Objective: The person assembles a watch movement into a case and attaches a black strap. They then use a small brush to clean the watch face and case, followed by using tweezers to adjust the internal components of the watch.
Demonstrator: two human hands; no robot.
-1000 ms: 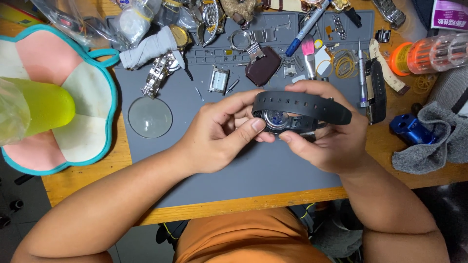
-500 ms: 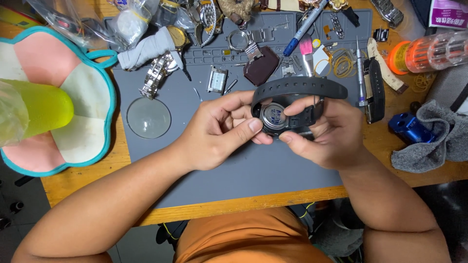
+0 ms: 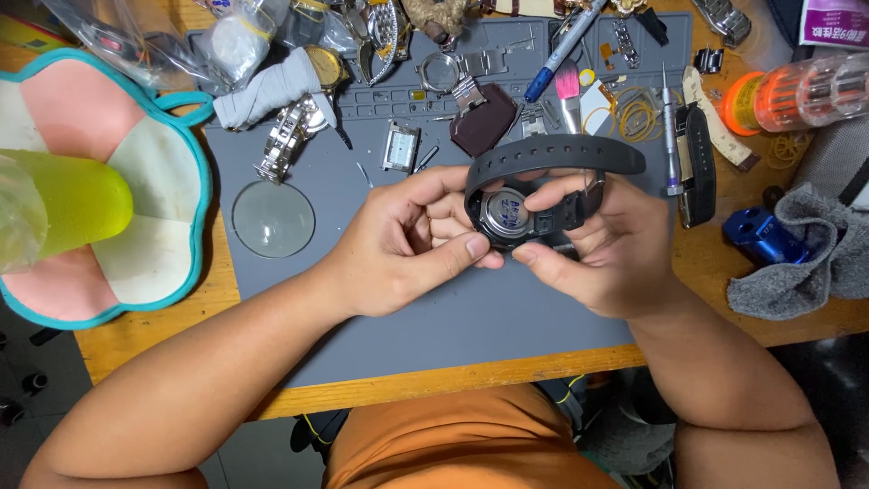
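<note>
Both hands hold a black digital watch (image 3: pixel 520 204) above the grey work mat (image 3: pixel 362 308). Its round metal case back faces up and its black strap (image 3: pixel 552 152) arches over the top. My left hand (image 3: pixel 398 244) grips the watch case from the left, thumb along its lower edge. From the right, my right hand (image 3: pixel 597 249) pinches the case and the strap end with thumb and fingers.
A round glass lens (image 3: pixel 273 219), a small square watch case (image 3: pixel 399 148), a metal bracelet watch (image 3: pixel 288 138), a blue pen (image 3: pixel 563 50), a screwdriver (image 3: pixel 669 136), a black strap (image 3: pixel 701 165) and a brown pad (image 3: pixel 482 131) lie on the mat. A grey cloth (image 3: pixel 797 263) and blue tool (image 3: pixel 760 237) sit right.
The watch has been tilted so its metal case back faces up more squarely. Both hands stay on it in nearly the same place.
</note>
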